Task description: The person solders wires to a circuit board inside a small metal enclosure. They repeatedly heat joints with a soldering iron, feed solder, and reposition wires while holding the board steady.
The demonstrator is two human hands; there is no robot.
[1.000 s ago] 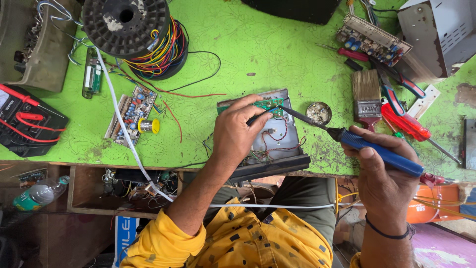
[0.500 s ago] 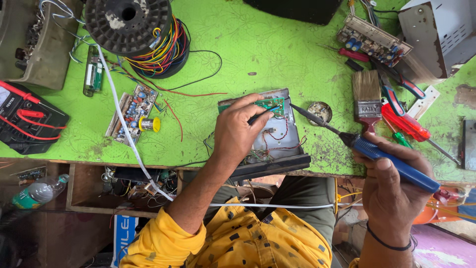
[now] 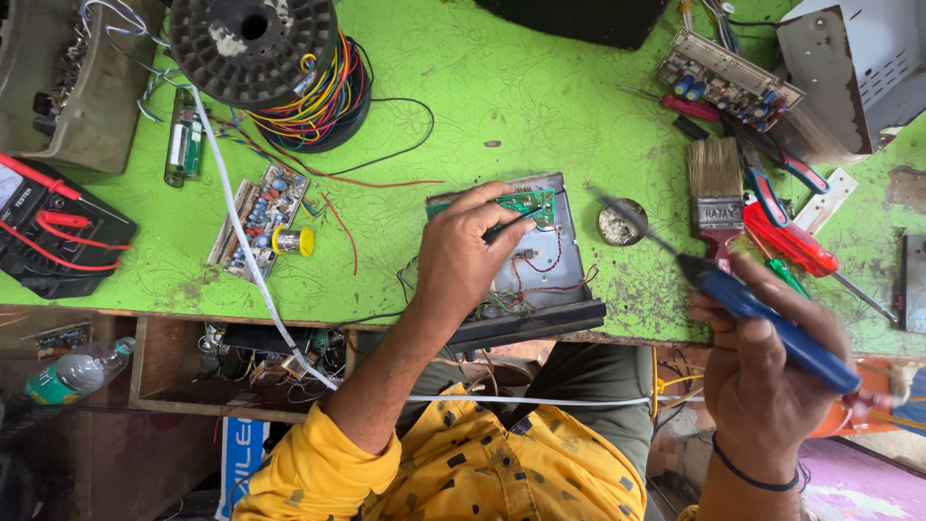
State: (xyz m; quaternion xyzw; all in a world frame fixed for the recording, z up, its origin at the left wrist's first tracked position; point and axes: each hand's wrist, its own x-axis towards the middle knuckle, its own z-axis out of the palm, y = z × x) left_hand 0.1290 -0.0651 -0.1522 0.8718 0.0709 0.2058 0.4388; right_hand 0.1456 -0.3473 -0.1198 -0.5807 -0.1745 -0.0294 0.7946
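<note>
While the left hand (image 3: 463, 256) pinches a thin dark wire over the small green circuit board (image 3: 526, 203) inside the open grey metal case (image 3: 559, 260) at centre, the right hand (image 3: 772, 376) at 4 o'clock is wrapped tight around a blue-handled soldering iron (image 3: 743, 304). A blue-and-white carton (image 3: 236, 453) sits at 7 o'clock.

The right hand (image 3: 772, 376) has drawn the blue-handled soldering iron (image 3: 762, 314) away from the small green circuit board (image 3: 526, 203). 1 second ago its tip touched the board beside the left hand's fingers (image 3: 497, 207); now the tip hangs over the round tin (image 3: 622, 224), toward 3 o'clock of the board and well apart from it. The right hand has dropped toward 5 o'clock, nearer the tabletop (image 3: 579, 106) edge.
</note>
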